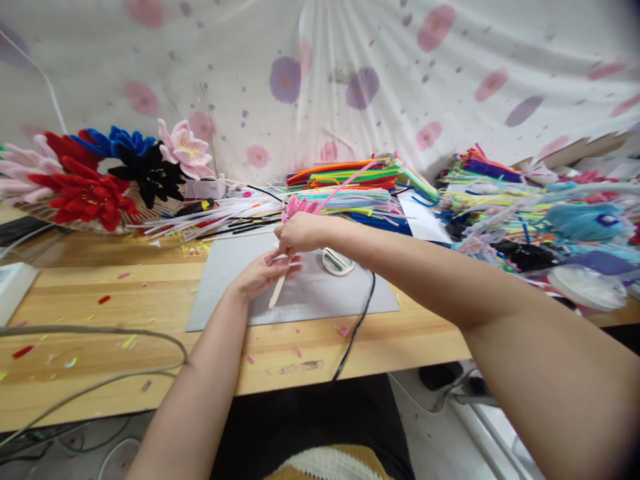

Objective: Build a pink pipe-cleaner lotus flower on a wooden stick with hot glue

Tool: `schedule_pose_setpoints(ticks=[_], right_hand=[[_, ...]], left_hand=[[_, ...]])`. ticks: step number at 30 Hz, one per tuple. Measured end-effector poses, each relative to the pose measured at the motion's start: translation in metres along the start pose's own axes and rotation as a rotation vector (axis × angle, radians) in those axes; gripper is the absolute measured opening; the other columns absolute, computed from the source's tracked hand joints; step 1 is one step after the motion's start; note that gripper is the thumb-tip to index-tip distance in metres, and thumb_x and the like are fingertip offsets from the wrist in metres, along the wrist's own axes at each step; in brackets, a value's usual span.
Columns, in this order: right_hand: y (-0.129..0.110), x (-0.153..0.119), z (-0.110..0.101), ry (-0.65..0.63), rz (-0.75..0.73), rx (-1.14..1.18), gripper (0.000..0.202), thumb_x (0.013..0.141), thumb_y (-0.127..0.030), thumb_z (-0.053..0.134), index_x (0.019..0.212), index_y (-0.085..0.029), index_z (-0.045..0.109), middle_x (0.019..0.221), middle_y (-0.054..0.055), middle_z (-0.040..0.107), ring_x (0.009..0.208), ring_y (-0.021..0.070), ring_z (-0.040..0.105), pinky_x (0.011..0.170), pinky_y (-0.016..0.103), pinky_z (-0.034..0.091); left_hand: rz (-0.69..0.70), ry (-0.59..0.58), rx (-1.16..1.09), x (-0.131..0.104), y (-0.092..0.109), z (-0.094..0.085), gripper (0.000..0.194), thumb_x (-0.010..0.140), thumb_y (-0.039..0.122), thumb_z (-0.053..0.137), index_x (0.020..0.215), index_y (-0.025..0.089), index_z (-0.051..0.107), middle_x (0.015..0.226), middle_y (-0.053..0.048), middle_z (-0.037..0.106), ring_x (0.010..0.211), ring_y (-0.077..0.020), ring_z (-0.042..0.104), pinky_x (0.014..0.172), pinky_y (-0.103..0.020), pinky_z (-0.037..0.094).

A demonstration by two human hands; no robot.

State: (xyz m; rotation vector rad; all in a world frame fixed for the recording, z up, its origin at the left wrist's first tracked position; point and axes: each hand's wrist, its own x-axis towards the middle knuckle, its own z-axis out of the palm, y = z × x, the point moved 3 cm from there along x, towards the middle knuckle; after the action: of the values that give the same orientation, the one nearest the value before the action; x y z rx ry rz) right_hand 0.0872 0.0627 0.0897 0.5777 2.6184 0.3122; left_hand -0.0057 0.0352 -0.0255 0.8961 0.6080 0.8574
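Observation:
My left hand [260,273] is over the grey mat, thumb and fingers closed around a flat, pale wooden stick [277,293], whose lower end points down toward me. Just above it, my right hand [303,232] is closed in a pinch, its fingertips touching the left fingertips. Pink pipe-cleaner petals [299,205] stand up behind the right knuckles, and a long pink pipe cleaner [347,185] slants up to the right from them. My right hand seems to grip this pink flower; the exact grip is hidden. A white loop-shaped handle [337,262] lies under my right forearm.
The grey mat [220,293] lies on a wooden table [150,287] with colourful scraps. Finished flowers [93,193] stand at left. Pipe-cleaner bundles [345,177] lie behind, more materials [540,213] at right. A black cord [357,323] crosses the front edge; a grey cable [100,330] loops at left.

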Motion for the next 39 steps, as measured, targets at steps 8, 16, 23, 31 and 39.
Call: schedule_pose_setpoints(ticks=[8, 16, 23, 31, 39], right_hand=[[0.013, 0.008, 0.010, 0.006, 0.040, -0.036, 0.024, 0.076, -0.025, 0.055, 0.096, -0.026, 0.067, 0.102, 0.003, 0.061, 0.083, 0.0137, 0.055, 0.055, 0.023, 0.028], [0.012, 0.009, 0.007, -0.019, 0.084, -0.067, 0.022, 0.076, -0.027, 0.056, 0.096, -0.026, 0.067, 0.104, 0.003, 0.061, 0.086, 0.0148, 0.057, 0.058, 0.023, 0.033], [0.006, 0.014, 0.009, -0.051, 0.103, -0.089, 0.021, 0.077, -0.023, 0.055, 0.093, -0.021, 0.068, 0.103, 0.007, 0.062, 0.087, 0.0171, 0.059, 0.062, 0.024, 0.037], [0.008, 0.004, -0.002, 0.009, 0.177, -0.011, 0.026, 0.078, -0.022, 0.054, 0.102, -0.023, 0.063, 0.109, 0.007, 0.059, 0.091, 0.0178, 0.058, 0.062, 0.024, 0.036], [0.020, -0.034, 0.011, 0.328, 0.451, 0.093, 0.026, 0.085, -0.024, 0.040, 0.092, -0.018, 0.064, 0.095, 0.008, 0.064, 0.083, 0.0169, 0.057, 0.059, 0.025, 0.031]], left_hand=[[-0.158, 0.115, 0.017, 0.000, -0.009, 0.001, 0.029, 0.080, 0.035, 0.053, 0.083, 0.008, 0.063, 0.061, -0.004, 0.056, 0.043, -0.0052, 0.047, 0.041, -0.017, 0.043], [-0.052, 0.239, 0.017, 0.002, -0.010, 0.014, 0.021, 0.073, 0.029, 0.061, 0.066, 0.011, 0.054, 0.047, 0.006, 0.035, 0.033, -0.0001, 0.026, 0.030, -0.011, 0.017], [-0.021, 0.362, 0.100, 0.005, -0.015, 0.018, 0.023, 0.073, 0.036, 0.058, 0.071, 0.014, 0.053, 0.048, 0.006, 0.040, 0.033, -0.0019, 0.030, 0.029, -0.013, 0.016], [0.096, 0.424, 0.027, 0.006, -0.013, 0.012, 0.017, 0.074, 0.027, 0.057, 0.067, 0.014, 0.049, 0.043, 0.008, 0.036, 0.030, -0.0006, 0.022, 0.029, -0.013, 0.010], [0.113, 0.394, -0.211, 0.003, -0.004, 0.010, 0.013, 0.075, 0.021, 0.057, 0.070, 0.014, 0.047, 0.046, 0.009, 0.032, 0.032, 0.0003, 0.021, 0.027, -0.009, 0.012]])
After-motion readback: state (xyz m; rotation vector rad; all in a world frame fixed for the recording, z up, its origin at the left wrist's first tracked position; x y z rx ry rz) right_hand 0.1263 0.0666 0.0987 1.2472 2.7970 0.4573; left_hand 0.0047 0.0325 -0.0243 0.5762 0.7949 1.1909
